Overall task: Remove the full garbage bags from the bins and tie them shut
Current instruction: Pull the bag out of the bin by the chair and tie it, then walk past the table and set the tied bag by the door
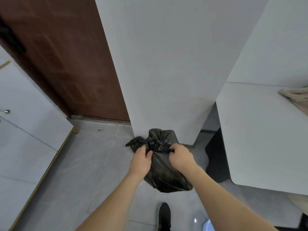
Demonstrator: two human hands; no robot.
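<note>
- Both hands hold the black garbage bag (164, 170) up above the floor (70, 172), near the white wall (166, 72).
- The left hand (141, 161) and right hand (180, 157) each pinch gathered plastic at the knot (154, 145).
- The step looks like tying; next, likely pulling the ends apart to tighten.
- No readable writing or brand shows.

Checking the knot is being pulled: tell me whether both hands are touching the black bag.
Touching. The head view shows the left hand and right hand each gripping gathered plastic at the neck of the black bag.
</note>
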